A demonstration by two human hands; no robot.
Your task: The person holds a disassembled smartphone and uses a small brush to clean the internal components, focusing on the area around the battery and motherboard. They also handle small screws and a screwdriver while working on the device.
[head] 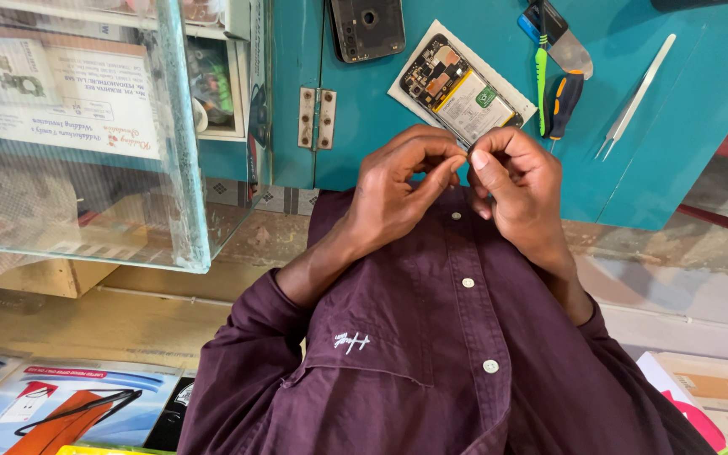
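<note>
Both hands, left (398, 190) and right (520, 190), pinched a part too small to identify between their fingertips just above the opened phone (461, 91) on the teal worktop (684, 109); steady, light pressure appeared advisable.

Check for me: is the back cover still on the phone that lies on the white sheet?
No. The phone lies open on the white sheet, board and battery exposed, while a dark back cover lies apart beside it.

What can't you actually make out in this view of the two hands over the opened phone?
- Head view: whatever the left hand and right hand pinch is too small, hidden by fingertips.
- The opened phone: its near corner is behind the hands.
- The back cover and scraper are cut off by the top edge.
</note>
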